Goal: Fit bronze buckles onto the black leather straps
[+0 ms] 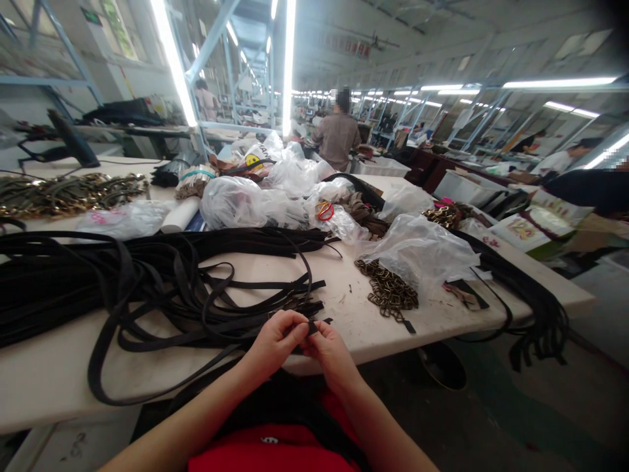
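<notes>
My left hand [278,337] and my right hand [327,346] meet at the table's front edge, fingers pinched on the end of a black strap [312,328]. Just behind them, more strap ends lie close together, some with small metal pieces. A large heap of long black straps [59,282] covers the left side of the table, with loops curling toward the front edge. Right of my hands is a pile of brass-coloured metal buckles [390,288], partly under a clear plastic bag [422,252].
Plastic bags [255,203] and bundled parts line the back of the pale table [275,267]. More straps [531,295] hang over its right edge. A person [338,137] stands beyond; another person's dark sleeve [584,190] shows at the right.
</notes>
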Demonstrator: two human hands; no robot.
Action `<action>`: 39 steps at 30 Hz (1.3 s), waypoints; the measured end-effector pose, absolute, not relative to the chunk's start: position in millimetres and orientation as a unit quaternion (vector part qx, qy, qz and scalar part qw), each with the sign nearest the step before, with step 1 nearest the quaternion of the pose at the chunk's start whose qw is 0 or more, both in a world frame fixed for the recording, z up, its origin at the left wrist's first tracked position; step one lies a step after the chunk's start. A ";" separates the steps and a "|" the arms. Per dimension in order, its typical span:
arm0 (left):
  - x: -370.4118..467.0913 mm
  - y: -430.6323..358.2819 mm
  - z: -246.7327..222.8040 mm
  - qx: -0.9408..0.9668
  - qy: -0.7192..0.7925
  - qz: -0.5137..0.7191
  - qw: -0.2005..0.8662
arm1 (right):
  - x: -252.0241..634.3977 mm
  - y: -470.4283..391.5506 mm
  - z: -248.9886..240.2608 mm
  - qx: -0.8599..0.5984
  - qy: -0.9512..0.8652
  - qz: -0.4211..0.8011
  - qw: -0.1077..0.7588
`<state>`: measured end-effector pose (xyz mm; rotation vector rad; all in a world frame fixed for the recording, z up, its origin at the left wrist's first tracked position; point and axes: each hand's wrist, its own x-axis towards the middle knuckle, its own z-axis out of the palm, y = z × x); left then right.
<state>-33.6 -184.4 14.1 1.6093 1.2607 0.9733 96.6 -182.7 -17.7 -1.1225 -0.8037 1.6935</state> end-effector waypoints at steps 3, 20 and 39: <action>-31.0 -181.4 6.7 0.633 0.541 0.393 0.390 | 95.1 -180.8 -19.9 -0.452 -0.327 0.693 0.457; -30.4 -180.0 -5.4 0.791 0.564 0.224 0.071 | 96.3 -178.9 -34.4 -0.464 -0.370 0.668 0.448; -42.5 -177.5 -5.6 0.810 0.492 0.242 0.207 | 112.2 -187.2 -23.4 -0.472 -0.490 0.594 0.428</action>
